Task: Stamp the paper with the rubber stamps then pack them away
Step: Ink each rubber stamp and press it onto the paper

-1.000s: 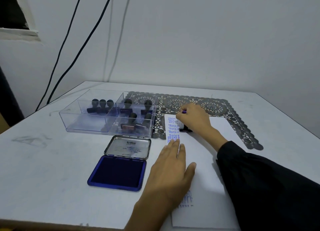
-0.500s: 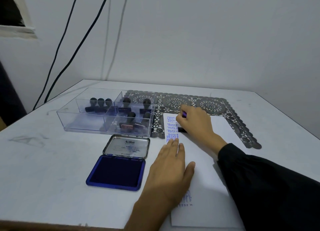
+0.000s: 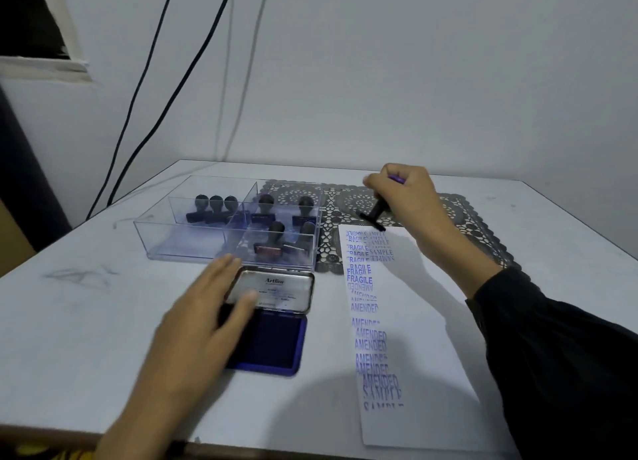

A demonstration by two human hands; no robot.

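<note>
Right hand [image 3: 407,197]: grip curled round stamp [image 3: 374,214], held tilted at paper's [image 3: 414,321] 12 o'clock edge. Left hand [image 3: 203,307]: grip spread, blurred, over ink pad's [image 3: 272,339] 9 o'clock edge.

Ink pad [image 3: 272,339] before tray [image 3: 193,249], left of paper [image 3: 414,321]; perhaps seven stamps [image 3: 215,206] inside.

Clear glossy plastic tray [image 3: 179,242] — shiny, seemingly metal lid [image 3: 276,292] — matt paper [image 3: 414,339]

Right hand [image 3: 407,200] raised (curled), left hand [image 3: 203,321] flat
</note>
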